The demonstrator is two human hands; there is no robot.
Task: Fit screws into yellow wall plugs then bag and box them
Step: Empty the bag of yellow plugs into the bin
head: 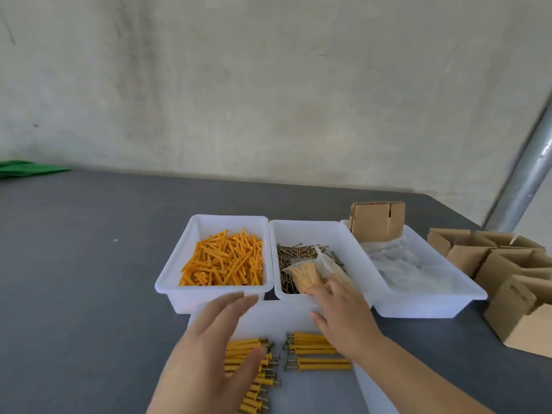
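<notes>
Left hand [215, 348] released, fingers straight, over fitted plugs [316, 352] in near tray [277, 315]. Right hand [343, 318] reaching bagged plugs [310, 276] in screw tray [307, 231]; grasp unclear. Loose plugs [224, 259] in left tray [209, 222].

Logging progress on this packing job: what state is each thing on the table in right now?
Left tray: heaped with loose yellow plugs.
Middle tray: holds screws and a filled bag.
Right tray: holds clear bags.
Near tray: assembled plugs in rows.
Cardboard boxes: unsealed.
Left hand: open, empty.
Right hand: touches the bag.
</notes>
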